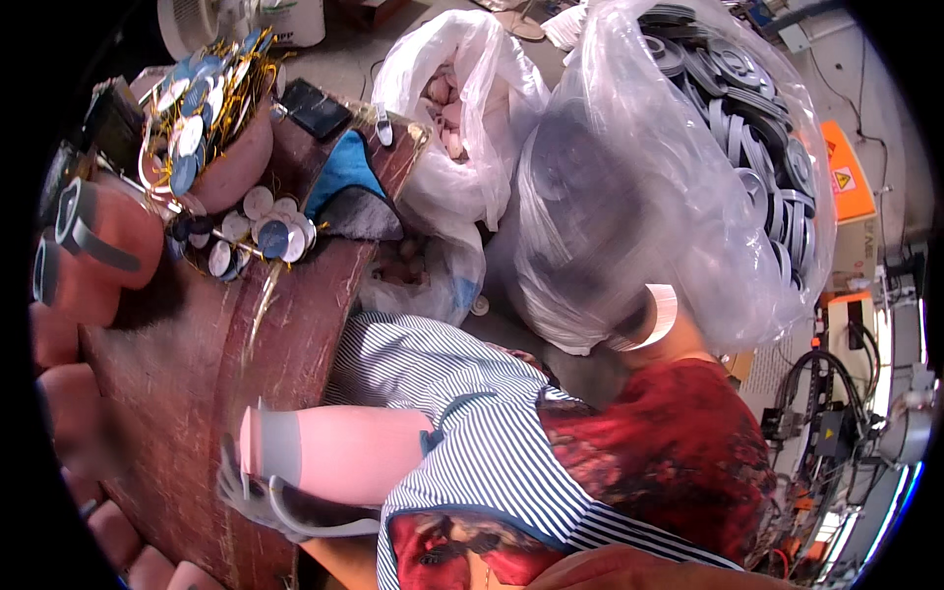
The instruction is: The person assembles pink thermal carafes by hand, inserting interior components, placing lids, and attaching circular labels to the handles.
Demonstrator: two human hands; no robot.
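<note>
My left hand (258, 501), in a grey glove, has its fingers wrapped round the banded end of a pink jug (369, 454). The jug lies on its side over my striped apron. It has a grey collar (282, 442) and a curved grey handle (320, 516) along its lower side. My right arm, in a dark red sleeve, reaches to a large clear plastic bag (678, 216) full of grey plastic rings and handle parts (762, 138). A pale cuff (657, 317) shows at the right wrist. My right hand (629, 320) is blurred against the bag, its fingers hidden.
On the reddish-brown table (187, 393) sit a pink bowl (231, 167) of round tags on gold strings, loose tags (275, 231), a blue cloth (346, 172) and a black flat object (315, 108). Pink jugs (108, 241) line the left edge. Another bag (403, 79) holds small pink parts.
</note>
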